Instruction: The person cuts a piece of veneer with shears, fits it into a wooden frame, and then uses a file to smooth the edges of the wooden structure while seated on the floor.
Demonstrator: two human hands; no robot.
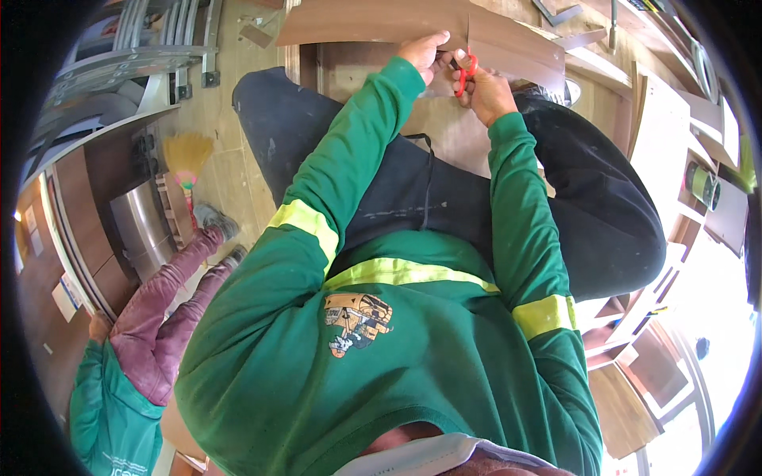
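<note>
A long, thin brown sheet (373, 21) bends across the top of the view, beyond my knees. My right hand (489, 97) is closed round the red handles of a pair of scissors (466, 78). The scissors' blades point away from me at the sheet, and one thin blade shows against its brown face. Just left of the scissors, my left hand (423, 57) pinches the near edge of the sheet, thumb on top. Its other fingers are partly hidden, close to my right fingertips.
Under the sheet is a wooden frame (308, 67). At the left a co-worker in purple trousers (155, 333) stands by brown panels, near a broom (188, 157). Metal ladders (159, 32) are at upper left. Boards and a spool (702, 186) crowd the right side.
</note>
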